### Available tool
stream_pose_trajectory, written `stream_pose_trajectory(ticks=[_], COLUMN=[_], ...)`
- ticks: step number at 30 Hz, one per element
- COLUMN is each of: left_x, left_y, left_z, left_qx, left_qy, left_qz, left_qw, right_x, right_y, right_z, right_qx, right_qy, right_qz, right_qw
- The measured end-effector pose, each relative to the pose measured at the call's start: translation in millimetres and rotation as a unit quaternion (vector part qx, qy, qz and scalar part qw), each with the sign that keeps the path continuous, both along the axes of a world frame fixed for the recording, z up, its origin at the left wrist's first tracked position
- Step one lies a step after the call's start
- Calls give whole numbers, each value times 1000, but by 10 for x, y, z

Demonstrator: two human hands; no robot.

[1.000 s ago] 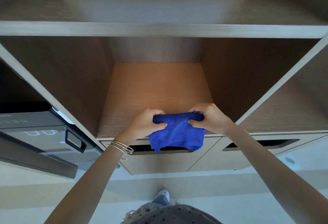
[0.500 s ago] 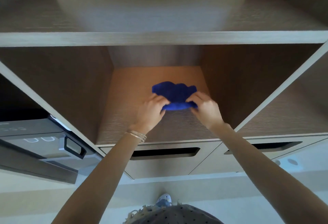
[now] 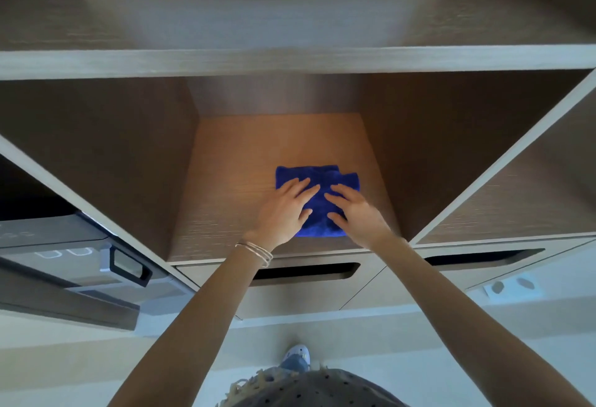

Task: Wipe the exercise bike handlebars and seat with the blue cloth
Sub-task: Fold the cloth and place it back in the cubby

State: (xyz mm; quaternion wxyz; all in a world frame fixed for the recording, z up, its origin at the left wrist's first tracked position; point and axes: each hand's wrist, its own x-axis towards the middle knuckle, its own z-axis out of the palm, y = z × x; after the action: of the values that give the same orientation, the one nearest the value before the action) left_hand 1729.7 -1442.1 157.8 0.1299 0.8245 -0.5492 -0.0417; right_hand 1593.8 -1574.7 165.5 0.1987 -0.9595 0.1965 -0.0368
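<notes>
Blue cloth [image 3: 317, 201] lies folded flat on the floor of the middle shelf compartment [image 3: 232, 180], toward its front right. Your left hand [image 3: 283, 210] and right hand [image 3: 353, 213] both rest palm-down on the cloth, fingers spread and laid flat; neither hand pinches or bunches the fabric. Thumbs sit near the cloth's front edge, touching or just above it; I cannot tell which from this angle.

Progress, as a judgement: no exercise bike, handlebars or seat is in view, so nothing here shows whether wiping has been done. The neat fold and the shelf position would suit either end of the job, cloth about to be taken or cloth stowed after use. If wiping remains, you need to close a grip on the cloth and carry it to the bike.
</notes>
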Motion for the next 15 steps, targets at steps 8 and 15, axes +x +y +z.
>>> stream_pose_trajectory(ticks=[8, 15], left_x=[48, -212], left_y=[211, 494], left_z=[-169, -280], left_qx=[21, -10], left_qy=[-15, -18], left_qz=[-5, -17], left_qw=[1000, 1000], right_x=[-143, -364], right_y=[-98, 311], right_z=[-22, -301], right_qx=[48, -48], right_qy=[61, -54], right_qz=[-70, 5], right_qw=[994, 997])
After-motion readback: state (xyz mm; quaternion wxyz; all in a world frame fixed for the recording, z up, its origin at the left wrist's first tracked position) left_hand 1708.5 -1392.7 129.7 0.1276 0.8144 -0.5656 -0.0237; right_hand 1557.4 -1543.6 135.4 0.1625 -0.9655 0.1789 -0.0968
